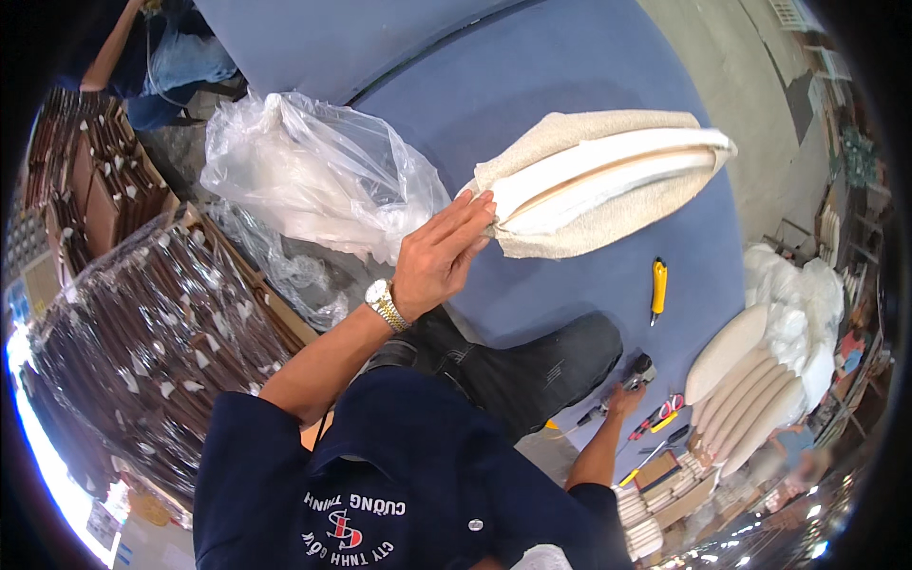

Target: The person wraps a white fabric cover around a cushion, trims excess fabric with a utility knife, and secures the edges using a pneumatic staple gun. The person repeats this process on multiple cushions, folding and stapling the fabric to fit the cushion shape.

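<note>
Blue fabric covers the broad tabletop [589, 57] that fills the upper part of the head view, with a dark seam curving across it. On it lies a long upholstered seat pad [608, 180], wrapped in cream boucle cloth whose edges fold back to show a white foam layer and a pale wooden strip along the middle. The left hand [442, 252] rests on the near, narrow end of this pad; its fingers [470, 214] are stretched out flat and pressed against the cloth edge, not clenched around anything. A metal wristwatch [385, 304] sits on that wrist.

Lower right, the right hand [622, 394] reaches down to a dark staple gun [638, 370] at the tabletop's near edge; its fingers curl over the tool, though whether they truly grip it I cannot tell at this size. A yellow utility knife [657, 285] lies alone on the blue fabric, between the pad and the staple gun. A pair of red-handled scissors [665, 408] lies just beside the right hand.

To the left of the pad sits a crumpled clear plastic bag [313, 171]. At the right, a row of finished cream pads [746, 394] leans together. Far left, cartons hold dark wooden parts wrapped in film [142, 342].
</note>
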`<state>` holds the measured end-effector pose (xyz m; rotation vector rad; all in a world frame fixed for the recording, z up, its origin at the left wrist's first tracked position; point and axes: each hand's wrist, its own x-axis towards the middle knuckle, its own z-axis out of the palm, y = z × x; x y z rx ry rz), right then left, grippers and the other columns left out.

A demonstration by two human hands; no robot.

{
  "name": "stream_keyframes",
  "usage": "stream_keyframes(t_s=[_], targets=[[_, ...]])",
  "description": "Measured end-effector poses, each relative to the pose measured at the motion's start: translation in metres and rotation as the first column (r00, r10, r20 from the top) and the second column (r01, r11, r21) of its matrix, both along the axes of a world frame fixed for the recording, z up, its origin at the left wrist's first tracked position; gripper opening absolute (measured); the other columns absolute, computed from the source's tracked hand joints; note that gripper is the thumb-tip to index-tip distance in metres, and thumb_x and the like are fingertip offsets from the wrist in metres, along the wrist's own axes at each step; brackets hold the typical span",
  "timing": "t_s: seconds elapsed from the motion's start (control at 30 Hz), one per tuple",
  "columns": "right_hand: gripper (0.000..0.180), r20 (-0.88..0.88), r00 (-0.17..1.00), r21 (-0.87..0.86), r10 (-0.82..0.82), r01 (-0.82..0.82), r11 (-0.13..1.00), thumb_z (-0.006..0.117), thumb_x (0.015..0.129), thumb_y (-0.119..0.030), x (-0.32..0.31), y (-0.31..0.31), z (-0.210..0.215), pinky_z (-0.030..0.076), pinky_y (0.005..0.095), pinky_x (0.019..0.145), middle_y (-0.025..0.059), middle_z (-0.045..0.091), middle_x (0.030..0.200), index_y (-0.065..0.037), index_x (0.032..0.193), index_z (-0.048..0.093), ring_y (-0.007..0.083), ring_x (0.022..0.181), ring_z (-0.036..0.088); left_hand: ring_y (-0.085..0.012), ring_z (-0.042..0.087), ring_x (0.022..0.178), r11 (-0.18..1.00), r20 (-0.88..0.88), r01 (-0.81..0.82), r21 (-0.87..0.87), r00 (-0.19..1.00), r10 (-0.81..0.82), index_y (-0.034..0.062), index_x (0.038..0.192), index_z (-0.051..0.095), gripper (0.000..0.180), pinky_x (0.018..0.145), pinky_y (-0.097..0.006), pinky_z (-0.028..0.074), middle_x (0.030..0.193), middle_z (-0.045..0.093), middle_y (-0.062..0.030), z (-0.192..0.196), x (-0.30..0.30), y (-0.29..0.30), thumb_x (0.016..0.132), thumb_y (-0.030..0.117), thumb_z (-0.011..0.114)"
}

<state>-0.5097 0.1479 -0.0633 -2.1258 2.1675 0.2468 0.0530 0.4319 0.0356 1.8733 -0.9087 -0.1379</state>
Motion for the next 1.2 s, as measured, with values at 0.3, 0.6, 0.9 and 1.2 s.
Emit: stream_keyframes(t_s=[0.3, 0.6, 0.9, 1.2], targets=[[0.020, 0.641, 0.767, 0.236, 0.033, -0.237, 0.942, 0.071, 0.093, -0.010, 0.236, 0.047, 0.206, 0.054, 0.0313, 0.069, 0.0069, 0.070, 0.080, 0.003, 0.108, 0.069, 0.0165, 0.073, 0.066, -0.0321, 0.065, 0.127, 0.996, -0.107, -0.073, -0.053, 0.992, 0.067, 0.0064, 0.134, 0.066, 0.047, 0.101, -0.039, 0.057, 0.139, 0.065, -0.0155, 0.003, 0.002, 0.001, 0.088, -0.003, 0.072], [0.045, 0.854, 0.224, -0.019, 0.470, -0.889, 0.458, 0.077, 0.072, -0.007, 0.422, 0.125, 0.214, 0.054, 0.0382, 0.088, 0.0205, 0.067, 0.116, 0.005, 0.114, 0.067, 0.0356, 0.101, 0.067, -0.0316, 0.064, 0.128, 0.997, -0.121, -0.055, -0.059, 0.992, 0.047, 0.0073, 0.135, 0.066, 0.049, 0.102, -0.039, 0.056, 0.140, 0.065, -0.0149, -0.002, 0.000, 0.000, 0.087, -0.004, 0.073], [0.048, 0.817, 0.165, -0.073, 0.552, -0.921, 0.383, 0.075, 0.075, -0.002, 0.443, 0.128, 0.191, 0.053, 0.0321, 0.087, 0.0148, 0.066, 0.109, 0.007, 0.120, 0.061, 0.0234, 0.097, 0.068, -0.0332, 0.063, 0.129, 0.999, -0.159, -0.042, -0.015, 0.987, 0.039, 0.0058, 0.133, 0.067, 0.051, 0.105, -0.041, 0.054, 0.139, 0.066, -0.0145, 0.004, 0.001, 0.002, 0.084, -0.007, 0.071], [0.047, 0.839, 0.214, -0.020, 0.501, -0.906, 0.422, 0.074, 0.074, -0.002, 0.444, 0.127, 0.187, 0.053, 0.0327, 0.087, 0.0166, 0.066, 0.110, 0.007, 0.119, 0.063, 0.0270, 0.096, 0.069, -0.0272, 0.068, 0.122, 0.997, -0.106, -0.075, -0.011, 0.992, 0.074, 0.0141, 0.134, 0.068, 0.047, 0.092, -0.035, 0.061, 0.135, 0.070, -0.0047, 0.000, 0.003, 0.001, 0.088, 0.007, 0.075]])
